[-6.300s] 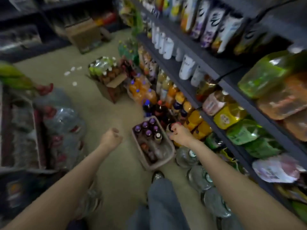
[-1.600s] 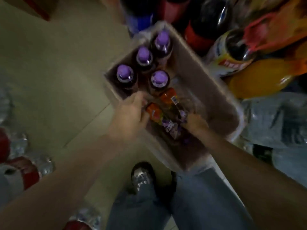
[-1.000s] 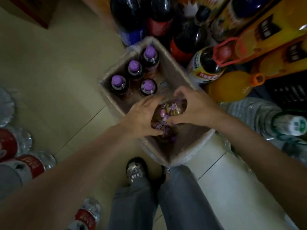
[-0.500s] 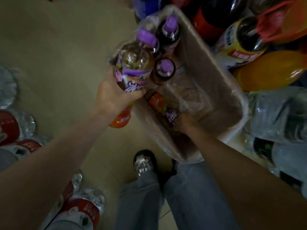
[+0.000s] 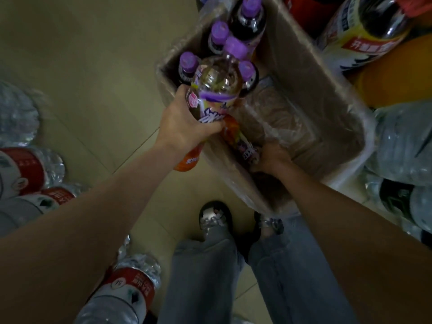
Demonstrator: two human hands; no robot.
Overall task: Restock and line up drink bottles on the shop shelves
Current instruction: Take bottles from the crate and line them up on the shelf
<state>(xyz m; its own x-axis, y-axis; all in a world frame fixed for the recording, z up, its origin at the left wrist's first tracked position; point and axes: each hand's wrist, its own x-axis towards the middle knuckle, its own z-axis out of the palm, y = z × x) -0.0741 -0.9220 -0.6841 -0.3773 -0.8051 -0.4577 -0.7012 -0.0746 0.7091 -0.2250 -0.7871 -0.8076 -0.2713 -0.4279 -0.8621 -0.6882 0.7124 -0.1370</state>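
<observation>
Fingers of the left hand (image 5: 184, 123) are being kept wrapped round the labelled middle of a purple-capped drink bottle (image 5: 214, 90), which is now being held clear above the near corner of the cardboard carton (image 5: 327, 94), where half a second ago it was just being lifted. Deep in the carton, the right hand (image 5: 272, 157) is being closed on a second bottle (image 5: 243, 142) lying on its side; its fingertips are hidden. Four capped bottles (image 5: 247, 17) are being left upright at the far end. By this reading, two bottles are being readied for shelving.
</observation>
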